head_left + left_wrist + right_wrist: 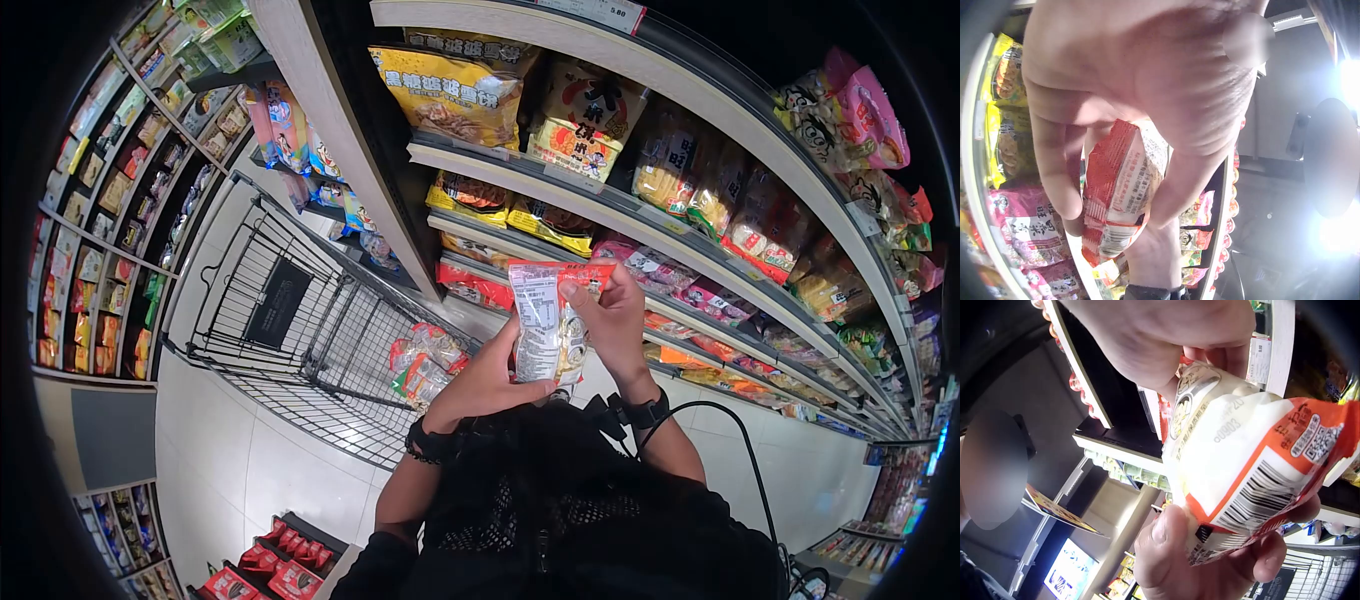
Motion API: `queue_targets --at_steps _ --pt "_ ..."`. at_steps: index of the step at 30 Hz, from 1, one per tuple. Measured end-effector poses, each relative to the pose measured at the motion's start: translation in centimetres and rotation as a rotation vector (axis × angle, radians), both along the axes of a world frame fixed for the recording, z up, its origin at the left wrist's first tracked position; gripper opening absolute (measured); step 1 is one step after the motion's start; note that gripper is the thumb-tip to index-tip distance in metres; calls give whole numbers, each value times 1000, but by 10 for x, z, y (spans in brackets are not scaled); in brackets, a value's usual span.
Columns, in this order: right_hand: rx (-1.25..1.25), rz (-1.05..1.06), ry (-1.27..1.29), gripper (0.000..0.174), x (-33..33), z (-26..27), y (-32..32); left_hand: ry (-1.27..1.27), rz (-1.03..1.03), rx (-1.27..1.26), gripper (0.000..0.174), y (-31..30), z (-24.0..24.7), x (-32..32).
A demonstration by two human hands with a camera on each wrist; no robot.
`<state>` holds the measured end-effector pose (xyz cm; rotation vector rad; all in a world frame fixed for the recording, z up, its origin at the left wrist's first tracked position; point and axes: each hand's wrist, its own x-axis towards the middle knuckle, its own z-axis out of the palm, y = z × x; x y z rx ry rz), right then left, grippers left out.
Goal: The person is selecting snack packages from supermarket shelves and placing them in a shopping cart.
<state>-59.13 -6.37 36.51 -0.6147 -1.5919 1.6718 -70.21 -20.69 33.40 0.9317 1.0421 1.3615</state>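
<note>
Both hands hold a red-and-white snack bag (538, 325) upright before the body, its printed back with small text turned to the head camera. The left hand (485, 372) grips the bag's lower left part, with the thumb across the bottom edge. At the upper right, the right hand (618, 325) pinches the red top edge, thumb in front. A barcode and a stamped date show on the bag (1235, 462) in the right wrist view, where the left hand (1210, 565) curls round its lower end. The left wrist view shows the bag (1124, 194) between the left thumb and fingers.
A black wire shopping cart (300, 340) stands at the left, with several red-and-clear snack bags (425, 360) inside. Shelves (640, 215) of packaged snacks curve along the front and right. Red boxes (270, 570) sit low behind the cart. A cable (750, 460) hangs by the right arm.
</note>
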Motion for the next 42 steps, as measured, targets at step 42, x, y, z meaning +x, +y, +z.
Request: queue_targets --at_steps 42 --pt "34 -83 -66 29 70 -19 33 843 87 260 29 72 76 -53"
